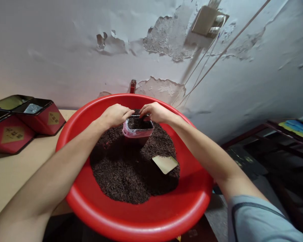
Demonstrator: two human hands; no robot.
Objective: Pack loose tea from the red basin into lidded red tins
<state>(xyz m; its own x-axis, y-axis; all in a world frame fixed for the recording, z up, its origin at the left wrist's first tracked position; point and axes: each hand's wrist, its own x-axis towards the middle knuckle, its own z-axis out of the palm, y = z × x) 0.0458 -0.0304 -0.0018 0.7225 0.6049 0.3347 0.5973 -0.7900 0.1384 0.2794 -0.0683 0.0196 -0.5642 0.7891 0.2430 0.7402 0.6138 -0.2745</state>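
Observation:
A big red plastic basin [131, 218] holds a heap of dark loose tea leaves [131, 174]. A square tin with a clear bag liner [137, 131] stands in the heap, filled with the same leaves. My left hand [114, 115] grips the liner's far left rim, fingers curled. My right hand [155, 112] pinches the far right rim of the liner. A small gold card or scoop [165, 164] lies on the leaves to the right of the tin.
Red tea tins [44, 119] with open tops stand on the wooden table [10, 171] at the left. A peeling white wall [166, 43] rises behind the basin. A dark rack [272, 148] stands at the right.

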